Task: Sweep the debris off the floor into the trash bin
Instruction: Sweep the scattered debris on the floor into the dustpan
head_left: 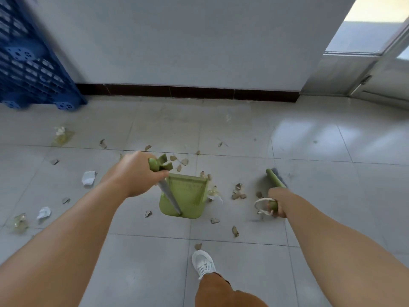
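Glossy grey tile floor [309, 138], sheen catching light; matt green plastic dustpan [188, 196] on a dull metal pole [169, 197]; crumpled white paper [88, 177], brown cardboard-like scraps [239, 196].

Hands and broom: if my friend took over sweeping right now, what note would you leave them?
Left hand: gripping the top of the dustpan handle.
Right hand: gripping the broom handle.
Dustpan: on the floor, looks empty.
Debris: cardboard bits beside the pan, paper wads and wrappers further left.
Done: nothing collected yet.
Left: sweep it all into the pan, then tip it in the trash bin, which is not in view.
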Demonstrator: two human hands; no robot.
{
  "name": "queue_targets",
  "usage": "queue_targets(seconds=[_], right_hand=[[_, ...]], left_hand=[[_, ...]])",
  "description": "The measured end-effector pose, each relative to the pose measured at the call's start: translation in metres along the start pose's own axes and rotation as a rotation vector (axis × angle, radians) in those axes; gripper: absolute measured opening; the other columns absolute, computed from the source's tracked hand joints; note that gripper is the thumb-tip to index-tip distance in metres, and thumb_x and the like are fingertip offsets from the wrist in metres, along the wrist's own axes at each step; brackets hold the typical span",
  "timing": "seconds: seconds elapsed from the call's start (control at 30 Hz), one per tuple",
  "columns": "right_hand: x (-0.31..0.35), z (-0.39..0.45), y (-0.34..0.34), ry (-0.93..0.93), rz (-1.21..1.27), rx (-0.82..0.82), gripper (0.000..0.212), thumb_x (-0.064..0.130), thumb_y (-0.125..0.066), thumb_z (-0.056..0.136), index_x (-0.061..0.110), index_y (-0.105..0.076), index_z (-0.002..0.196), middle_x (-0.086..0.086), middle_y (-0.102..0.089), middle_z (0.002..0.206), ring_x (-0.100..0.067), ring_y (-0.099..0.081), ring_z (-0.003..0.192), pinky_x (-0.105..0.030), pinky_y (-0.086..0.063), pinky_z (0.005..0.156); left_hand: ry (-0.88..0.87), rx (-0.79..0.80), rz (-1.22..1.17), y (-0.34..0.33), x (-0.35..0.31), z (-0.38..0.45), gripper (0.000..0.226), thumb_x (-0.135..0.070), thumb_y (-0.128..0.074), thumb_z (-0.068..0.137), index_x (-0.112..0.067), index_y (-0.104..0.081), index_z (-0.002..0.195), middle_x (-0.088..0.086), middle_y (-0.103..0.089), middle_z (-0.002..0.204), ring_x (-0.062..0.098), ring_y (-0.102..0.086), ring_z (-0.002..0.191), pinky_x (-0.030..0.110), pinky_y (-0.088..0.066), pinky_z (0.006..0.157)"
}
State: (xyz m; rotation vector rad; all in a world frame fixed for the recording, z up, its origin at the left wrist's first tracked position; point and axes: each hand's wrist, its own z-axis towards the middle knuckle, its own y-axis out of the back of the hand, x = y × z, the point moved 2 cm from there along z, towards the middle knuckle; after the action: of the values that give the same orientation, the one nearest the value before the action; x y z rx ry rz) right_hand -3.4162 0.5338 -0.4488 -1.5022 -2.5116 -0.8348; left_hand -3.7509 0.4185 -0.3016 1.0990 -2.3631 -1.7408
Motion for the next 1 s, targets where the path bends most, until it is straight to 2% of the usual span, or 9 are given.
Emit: queue_targets(seconds=[0.07,0.27,0.43,0.5,0.6,0.63,0.77,0.87,1.0], right_hand=[[0.003,-0.005,-0.025,-0.021,0.063,0.067,0.016,0.007,-0.037,0.098,0.003,-0.049,0.088,-0.01,-0.046,0.07,-0.019,-0.045,0.057,-0.03,-0.042,0.052],[0.035,-0.035,-0.133,-0.134,0.214,0.229,0.025,0.002,-0.039,0.097,0.001,-0.053,0.075,-0.016,-0.054,0.072,-0.023,-0.052,0.056,-0.018,-0.045,0.031],[0.068,-0.08,-0.231,-0.196,0.185,0.413,0.026,0.008,-0.04,0.098,-0.002,-0.051,0.077,-0.017,-0.057,0.09,-0.023,-0.054,0.062,-0.027,-0.048,0.048],[0.081,-0.097,-0.264,-0.213,0.205,0.488,0.023,0.01,-0.04,0.098,-0.002,-0.055,0.084,-0.015,-0.058,0.096,-0.022,-0.057,0.069,-0.026,-0.048,0.043],[0.098,-0.124,-0.307,-0.169,0.269,0.521,0.027,0.008,-0.035,0.098,0.0,-0.05,0.077,-0.014,-0.055,0.084,-0.023,-0.065,0.091,-0.022,-0.046,0.034],[0.102,-0.133,-0.32,-0.152,0.303,0.525,0.027,0.006,-0.033,0.097,-0.001,-0.049,0.077,-0.015,-0.054,0.081,-0.025,-0.067,0.089,-0.019,-0.045,0.031],[0.105,-0.163,-0.359,-0.049,0.348,0.448,0.029,0.0,-0.028,0.094,0.003,-0.056,0.087,-0.013,-0.047,0.058,-0.016,-0.047,0.023,-0.015,-0.04,0.029],[0.091,-0.18,-0.374,-0.014,0.388,0.407,0.026,0.003,-0.028,0.093,0.003,-0.05,0.079,-0.007,-0.044,0.033,-0.009,-0.037,0.019,-0.011,-0.037,0.031],[0.066,-0.195,-0.369,0.031,0.379,0.29,0.018,0.0,-0.033,0.09,0.0,-0.05,0.085,-0.009,-0.045,0.053,-0.01,-0.037,0.024,-0.013,-0.037,0.033]], left_hand=[[0.002,0.018,0.009,0.008,0.007,0.011,0.025,-0.042,-0.069,0.084,-0.02,-0.067,0.073,0.006,-0.067,0.071,0.022,-0.054,0.056,0.03,-0.042,0.055],[0.017,0.039,0.022,0.033,0.034,0.035,0.023,-0.04,-0.072,0.084,-0.018,-0.07,0.078,0.008,-0.068,0.074,0.029,-0.061,0.064,0.032,-0.046,0.057],[0.031,0.038,0.024,0.056,0.077,0.039,0.023,-0.036,-0.073,0.084,-0.017,-0.067,0.073,0.007,-0.064,0.071,0.023,-0.054,0.06,0.03,-0.041,0.055],[0.027,0.032,0.018,0.065,0.098,0.038,0.02,-0.036,-0.073,0.085,-0.022,-0.067,0.071,0.005,-0.064,0.07,0.023,-0.054,0.059,0.03,-0.042,0.056],[0.032,0.032,0.015,0.079,0.14,0.031,0.019,-0.038,-0.072,0.085,-0.026,-0.067,0.07,0.005,-0.067,0.07,0.024,-0.057,0.06,0.035,-0.049,0.059],[0.033,0.032,0.018,0.084,0.156,0.028,0.02,-0.039,-0.072,0.084,-0.025,-0.068,0.071,0.005,-0.068,0.07,0.025,-0.059,0.061,0.038,-0.053,0.062],[0.018,0.023,0.035,0.102,0.216,0.012,0.024,-0.044,-0.07,0.084,-0.023,-0.067,0.073,0.004,-0.067,0.074,0.024,-0.059,0.061,0.034,-0.049,0.059],[-0.016,0.039,0.071,0.107,0.247,-0.003,0.023,-0.043,-0.067,0.086,-0.023,-0.065,0.075,0.001,-0.063,0.071,0.018,-0.052,0.057,0.026,-0.038,0.052],[-0.063,0.046,0.124,0.112,0.268,-0.012,0.022,-0.045,-0.066,0.086,-0.027,-0.062,0.074,0.0,-0.063,0.072,0.017,-0.054,0.059,0.026,-0.036,0.051]])
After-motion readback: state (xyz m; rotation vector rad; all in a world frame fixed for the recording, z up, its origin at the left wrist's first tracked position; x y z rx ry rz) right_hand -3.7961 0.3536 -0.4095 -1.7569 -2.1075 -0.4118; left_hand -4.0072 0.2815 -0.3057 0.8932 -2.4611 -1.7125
